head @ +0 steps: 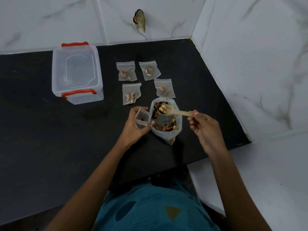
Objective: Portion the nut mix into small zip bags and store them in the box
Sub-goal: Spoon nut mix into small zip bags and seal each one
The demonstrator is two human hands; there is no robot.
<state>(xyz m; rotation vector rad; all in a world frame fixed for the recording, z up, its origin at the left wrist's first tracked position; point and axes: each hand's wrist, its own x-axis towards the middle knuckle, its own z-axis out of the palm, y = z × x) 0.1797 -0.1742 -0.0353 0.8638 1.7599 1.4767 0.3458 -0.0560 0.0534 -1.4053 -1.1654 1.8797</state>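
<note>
Surface: black matte countertop (50, 147), white marbled wall tiles (50, 22) behind.
Right hand (202, 129): fingertips pinch a pale wooden spoon (173, 111), bowl heaped with nuts.
Left hand (137, 126): fingers curl round a small clear zip bag (141, 118), mouth open.
Nut mix: large clear plastic bag of mixed nuts (165, 122), open, between both hands.
Portions: four filled small zip bags (130, 94) at its 12 o'clock.
Box: clear plastic box with red clip handles (76, 72), lidded, at 10 o'clock.
</note>
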